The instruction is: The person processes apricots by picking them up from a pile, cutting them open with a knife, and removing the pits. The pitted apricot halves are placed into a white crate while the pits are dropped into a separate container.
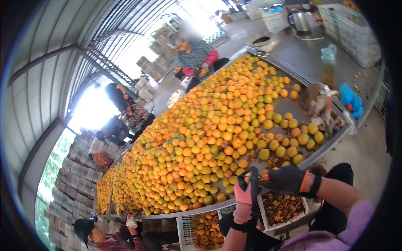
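My left hand point(246, 190), in a pink and black glove, is held up at the near edge of the metal table with its fingers curled. Close against it is my right hand point(287, 180), in a black glove, also closed. A small orange and red bit shows where the two hands meet, but what they grip is too small and hidden to name. Just beyond lies a big heap of orange-yellow apricots point(209, 138). Below my hands stands a white crate point(305, 209) full of dark orange, cut-looking pieces.
Another crate point(184, 234) with orange halves stands under the table edge. A dirty cloth point(320, 104), a blue plastic bag point(351, 100), a bottle point(328, 67) and a kettle point(299, 21) are at the right. Several other people work around the table, one person point(194, 56) across it.
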`<action>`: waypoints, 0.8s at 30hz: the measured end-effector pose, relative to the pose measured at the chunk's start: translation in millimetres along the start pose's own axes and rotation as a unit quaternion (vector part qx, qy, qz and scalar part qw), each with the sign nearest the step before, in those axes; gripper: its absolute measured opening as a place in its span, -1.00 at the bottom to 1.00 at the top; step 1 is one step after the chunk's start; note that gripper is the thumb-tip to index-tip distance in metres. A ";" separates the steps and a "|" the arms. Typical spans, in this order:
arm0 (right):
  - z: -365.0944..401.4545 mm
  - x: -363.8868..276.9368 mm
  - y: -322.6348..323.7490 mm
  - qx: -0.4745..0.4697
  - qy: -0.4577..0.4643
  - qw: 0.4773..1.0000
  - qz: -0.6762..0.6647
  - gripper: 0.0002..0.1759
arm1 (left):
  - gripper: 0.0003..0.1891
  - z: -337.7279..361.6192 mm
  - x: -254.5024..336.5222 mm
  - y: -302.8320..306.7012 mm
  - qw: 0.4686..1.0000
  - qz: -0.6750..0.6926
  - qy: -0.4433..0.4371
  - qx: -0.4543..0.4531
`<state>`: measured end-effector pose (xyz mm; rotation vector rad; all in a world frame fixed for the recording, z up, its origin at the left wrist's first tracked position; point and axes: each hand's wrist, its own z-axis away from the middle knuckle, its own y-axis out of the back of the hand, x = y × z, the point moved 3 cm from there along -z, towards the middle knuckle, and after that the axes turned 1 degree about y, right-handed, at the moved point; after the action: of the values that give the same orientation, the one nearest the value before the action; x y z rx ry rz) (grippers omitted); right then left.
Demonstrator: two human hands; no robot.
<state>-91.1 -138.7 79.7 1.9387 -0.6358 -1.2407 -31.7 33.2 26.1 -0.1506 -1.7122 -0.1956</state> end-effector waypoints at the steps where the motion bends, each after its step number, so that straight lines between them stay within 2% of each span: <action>1: -3.0 4.3 1.3 -0.009 0.001 1.000 -0.026 -0.61 | -0.74 -7.2 7.4 -1.2 0.999 -0.033 0.002 -0.028; 2: -5.7 9.0 0.1 -0.019 -0.002 0.998 -0.056 -0.62 | -0.73 -10.0 14.9 -7.3 0.998 0.009 0.027 -0.054; 3: -9.3 14.3 -3.1 -0.024 0.005 0.998 -0.061 -0.62 | -0.71 -14.8 0.7 -5.4 0.994 0.015 0.097 -0.055; 5: -16.2 29.1 -12.0 -0.043 -0.032 0.993 -0.109 -0.64 | -0.70 -24.4 -6.6 -6.1 0.993 0.041 0.061 -0.094; 6: -20.5 35.9 -17.3 -0.064 -0.019 0.994 -0.084 -0.67 | -0.70 -28.7 -7.9 -3.4 0.993 0.038 0.066 -0.089; 8: -26.1 47.1 -16.1 -0.066 -0.025 0.993 -0.092 -0.67 | -0.72 -33.2 -14.0 -5.2 0.972 0.055 0.188 -0.131; 9: -29.3 50.7 -10.7 -0.065 -0.032 0.993 -0.093 -0.68 | -0.72 -37.8 -16.6 -5.2 0.972 0.056 0.192 -0.125; 10: -41.7 34.6 11.3 -0.093 -0.055 0.992 -0.068 -0.65 | -0.71 -44.0 -13.3 -4.3 0.991 0.039 0.076 -0.101; 11: -32.4 50.7 5.1 -0.102 -0.053 0.991 -0.072 -0.65 | -0.70 -47.5 -8.4 -2.1 0.996 0.020 -0.038 -0.075; 12: -26.3 60.5 10.3 -0.060 -0.061 0.995 -0.040 -0.69 | -0.63 -51.5 -4.8 5.0 0.997 0.047 0.008 -0.067; 13: -30.8 54.9 22.1 -0.018 -0.068 0.997 -0.009 -0.72 | -0.63 -57.3 3.4 7.3 0.997 0.048 0.014 -0.058; 14: -28.2 58.4 15.6 -0.024 -0.066 0.997 -0.011 -0.72 | -0.59 -64.5 9.2 7.6 0.980 0.178 0.080 -0.040; 15: -33.9 49.4 21.5 0.046 -0.096 0.986 -0.126 -0.68 | -0.54 -68.0 9.2 7.0 0.942 0.305 0.142 -0.022; 16: -33.8 50.8 20.7 0.116 -0.125 0.956 -0.237 -0.64 | -0.48 -67.8 2.5 5.5 0.954 0.237 0.165 -0.078; 17: -40.6 47.6 17.8 0.114 -0.128 0.956 -0.236 -0.64 | -0.48 -67.0 1.0 2.1 0.953 0.239 0.167 -0.077; 19: -56.3 34.7 13.6 0.177 0.012 0.966 -0.186 -0.55 | -0.41 -56.4 3.7 -12.6 0.953 0.127 0.219 -0.166; 20: -54.9 43.8 0.9 0.123 -0.026 0.976 -0.180 -0.52 | -0.35 -52.0 13.0 -17.4 0.957 0.097 0.199 -0.187; 21: -56.4 44.7 -6.0 0.118 -0.030 0.975 -0.184 -0.52 | -0.35 -51.8 12.1 -15.6 0.956 0.098 0.206 -0.185; 23: -57.5 41.3 -13.7 0.173 0.033 0.972 -0.155 -0.55 | -0.33 -50.5 14.7 -13.8 0.957 0.157 0.129 -0.206; 24: -57.9 41.5 -18.5 0.163 0.033 0.973 -0.160 -0.55 | -0.33 -47.7 13.7 -11.4 0.958 0.161 0.134 -0.197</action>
<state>-21.0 -139.5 57.4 2.4203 -0.5313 -1.3206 10.0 11.5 46.0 -0.6638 -1.3401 -0.2987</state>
